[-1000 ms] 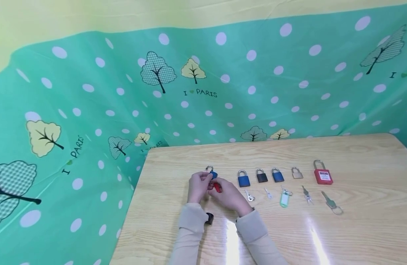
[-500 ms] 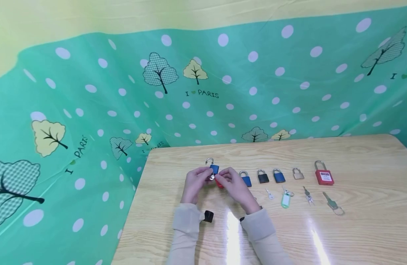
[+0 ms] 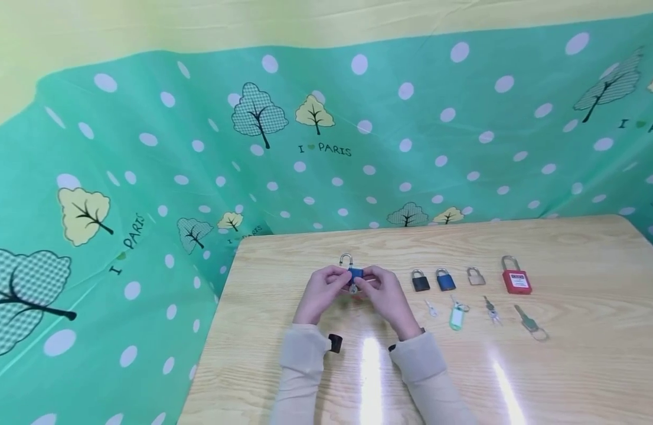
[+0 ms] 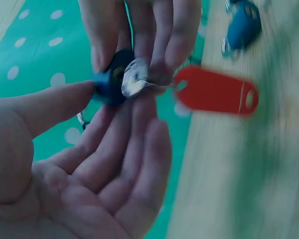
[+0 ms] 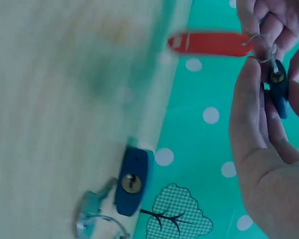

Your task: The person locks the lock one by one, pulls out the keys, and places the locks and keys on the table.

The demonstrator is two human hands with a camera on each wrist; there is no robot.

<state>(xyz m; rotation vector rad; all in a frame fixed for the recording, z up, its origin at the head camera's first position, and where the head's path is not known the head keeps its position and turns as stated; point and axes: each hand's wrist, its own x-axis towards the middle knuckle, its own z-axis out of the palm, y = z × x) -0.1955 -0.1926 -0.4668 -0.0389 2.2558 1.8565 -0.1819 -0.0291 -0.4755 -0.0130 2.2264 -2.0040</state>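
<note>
Both hands meet around a blue padlock (image 3: 356,274) above the left part of the table. Its shackle (image 3: 346,258) stands open, pointing away from me. My left hand (image 3: 322,292) pinches the padlock's body between thumb and fingers from the left. From the other side my right hand (image 3: 387,298) holds it, thumb against the body. A silver key (image 4: 135,78) sits at the padlock's keyhole. From its ring hangs a red key tag (image 4: 217,92), sticking out sideways and blurred. In the head view the tag is mostly hidden behind the fingers.
Right of the hands lie a black padlock (image 3: 420,281), a blue padlock (image 3: 445,280), a small silver padlock (image 3: 476,276) and a red padlock (image 3: 516,276). Several keys lie nearer, one with a green tag (image 3: 456,317). Another blue padlock (image 5: 133,181) is hidden by my right hand in the head view.
The padlock has been raised and moved right, and its shackle has gone from seated to popped open. My right hand has shifted from the red tag to the padlock's body.
</note>
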